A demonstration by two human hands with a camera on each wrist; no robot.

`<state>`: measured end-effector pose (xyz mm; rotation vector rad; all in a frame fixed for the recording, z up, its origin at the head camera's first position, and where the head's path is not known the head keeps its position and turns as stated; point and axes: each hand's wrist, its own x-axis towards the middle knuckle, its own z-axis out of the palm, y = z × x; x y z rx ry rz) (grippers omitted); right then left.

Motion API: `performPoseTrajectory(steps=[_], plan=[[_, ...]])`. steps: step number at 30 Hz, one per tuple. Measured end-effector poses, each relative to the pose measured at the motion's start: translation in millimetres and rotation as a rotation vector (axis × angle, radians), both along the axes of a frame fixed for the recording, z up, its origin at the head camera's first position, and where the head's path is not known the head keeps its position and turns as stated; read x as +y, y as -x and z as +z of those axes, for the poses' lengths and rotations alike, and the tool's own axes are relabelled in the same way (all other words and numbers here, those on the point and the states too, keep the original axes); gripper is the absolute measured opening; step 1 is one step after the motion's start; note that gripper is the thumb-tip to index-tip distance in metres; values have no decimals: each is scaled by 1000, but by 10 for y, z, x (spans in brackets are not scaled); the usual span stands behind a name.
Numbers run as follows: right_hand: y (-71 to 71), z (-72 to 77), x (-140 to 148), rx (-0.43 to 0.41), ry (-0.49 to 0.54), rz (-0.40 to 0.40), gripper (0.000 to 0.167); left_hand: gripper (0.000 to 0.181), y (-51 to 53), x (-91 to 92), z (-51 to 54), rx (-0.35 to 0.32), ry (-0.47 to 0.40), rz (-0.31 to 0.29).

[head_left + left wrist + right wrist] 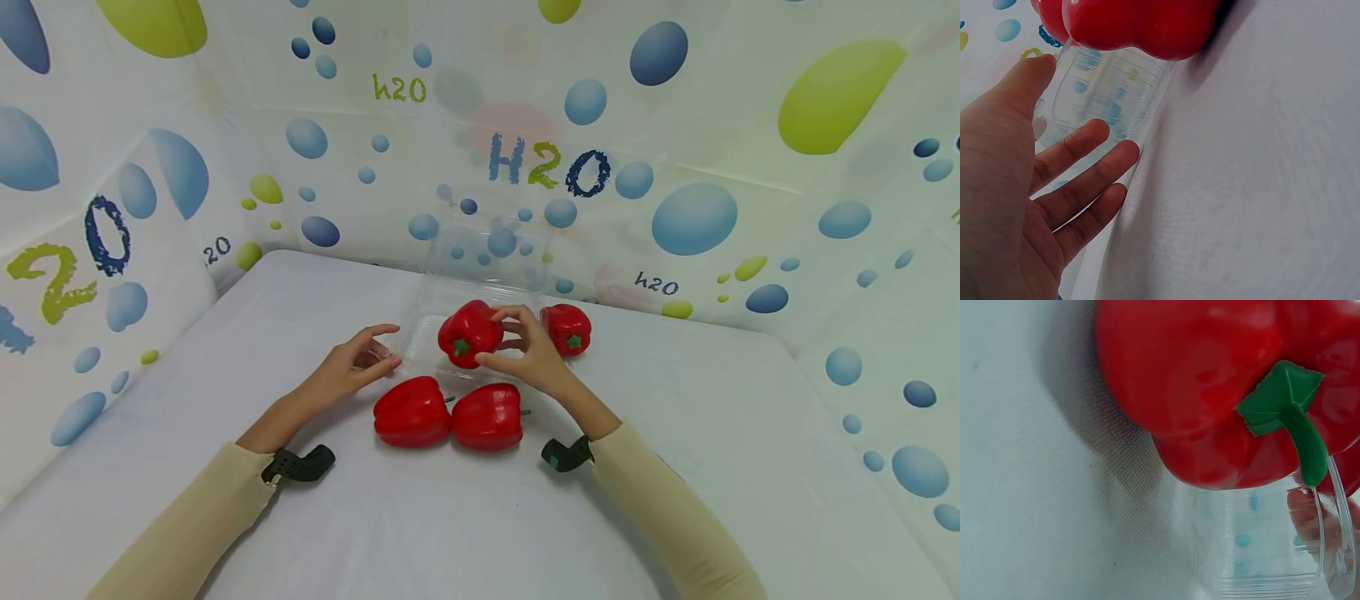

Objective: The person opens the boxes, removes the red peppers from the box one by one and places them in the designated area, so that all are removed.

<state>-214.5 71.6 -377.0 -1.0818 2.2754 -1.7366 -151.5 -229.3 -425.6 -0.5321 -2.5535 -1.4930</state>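
In the head view my right hand (536, 354) grips a red bell pepper (470, 329) with a green stem, above the clear plastic container (420, 333). The container's lid (487, 254) stands raised at the back. At the container's left side, my left hand (352, 362) has its fingertips at the wall, fingers loosely bent. The left wrist view shows that hand (1047, 206) with fingers spread beside the clear wall (1094, 94). Two red bell peppers lie side by side in front, a left one (412, 412) and a right one (487, 417). The right wrist view hides the right hand's fingers.
Another red bell pepper (567, 329) sits at the container's right side, partly behind my right hand. A white cloth (450, 525) covers the table. Behind it hangs a white curtain (480, 108) with blue and green drops.
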Motion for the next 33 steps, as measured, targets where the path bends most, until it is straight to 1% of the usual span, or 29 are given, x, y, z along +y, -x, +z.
performPoseTrajectory(steps=[1, 6, 8, 23, 29, 33], plan=[[-36, 37, 0, -5, 2, -1, 58, 56, 2, -1, -2, -1, -2, -1], [-63, 31, 32, 19, 8, -28, 57, 56, 13, -3, -10, 0, -10, -12], [-8, -44, 55, 32, 15, -40, 59, 56, 14, -2, -8, 1, -11, -13], [-33, -73, 193, 38, 38, -76, 59, 56, -7, 6, -1, -20, -6, 9], [-44, -99, 257, 60, 60, -80, 60, 56, -3, 11, 5, -18, -13, -3], [-57, -110, 293, 77, 70, -70, 61, 57, -11, 16, 17, -28, -14, 2]])
